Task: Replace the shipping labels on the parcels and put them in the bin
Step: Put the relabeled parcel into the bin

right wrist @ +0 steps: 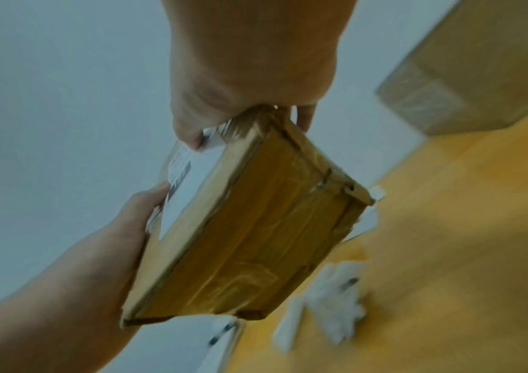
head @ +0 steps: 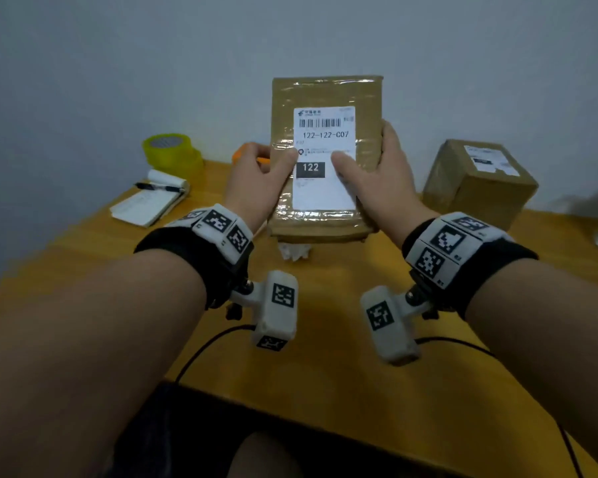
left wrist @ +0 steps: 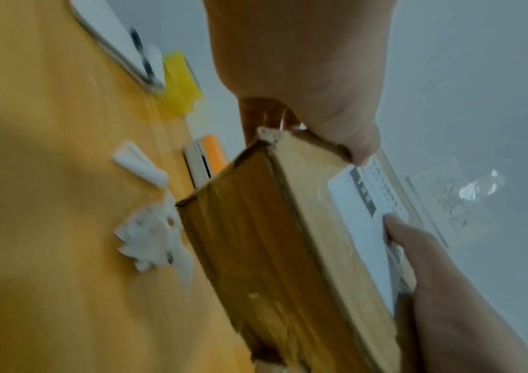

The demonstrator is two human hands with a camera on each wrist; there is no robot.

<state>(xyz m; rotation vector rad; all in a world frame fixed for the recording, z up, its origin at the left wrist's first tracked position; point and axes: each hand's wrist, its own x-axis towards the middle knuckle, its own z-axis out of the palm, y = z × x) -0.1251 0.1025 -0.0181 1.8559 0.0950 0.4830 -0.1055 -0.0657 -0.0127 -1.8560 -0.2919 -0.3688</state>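
Observation:
A flat brown taped parcel [head: 325, 94] is held up above the yellow table [head: 290, 357], tilted toward me. On its face is a white shipping label [head: 321, 194] reading 122-122-C07. My left hand [head: 256, 177] grips the parcel's left edge, thumb on the front. My right hand [head: 380, 177] grips the right edge, its thumb pressing on the label. The wrist views show the parcel's [left wrist: 256, 239] underside [right wrist: 256, 239] held clear of the table. Torn white label scraps [head: 294, 251] lie on the table under it.
A second taped box [head: 477, 188] with a label stands at the right. A yellow tape roll [head: 171, 150], a notepad [head: 149, 201] with a pen and an orange tool [head: 246, 150] lie at the back left. Black cables run across the near table.

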